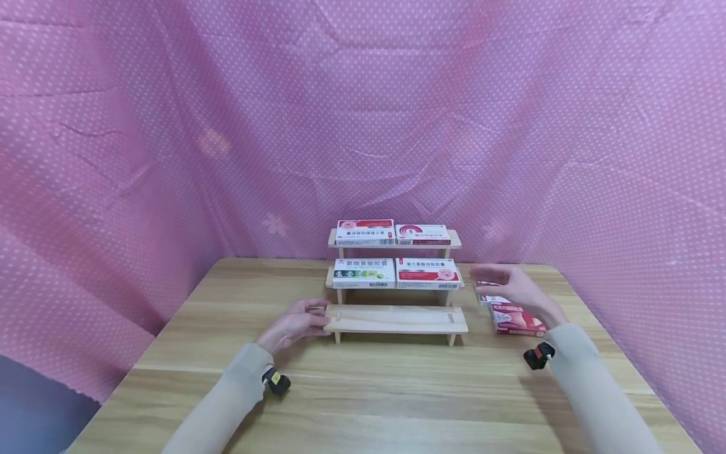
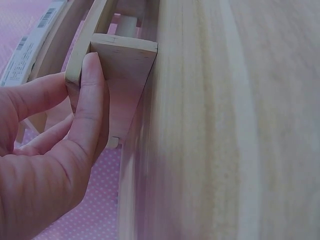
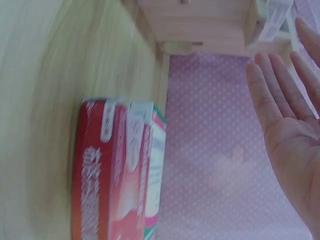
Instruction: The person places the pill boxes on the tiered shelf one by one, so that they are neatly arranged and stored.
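A three-step wooden display rack stands on the table, its lowest step bare. My left hand pinches the left end of that step; in the left wrist view, the fingers lie against the board's end. Over on the right, my right hand hovers above a red medicine box and a white-and-green box that it partly hides. In the right wrist view, the right hand has extended fingers and holds nothing; the red box is apart from it.
On the middle step lie a white-green box and a red-white box. The top step bears two more red-white boxes, left and right. A pink dotted cloth hangs behind the wooden table.
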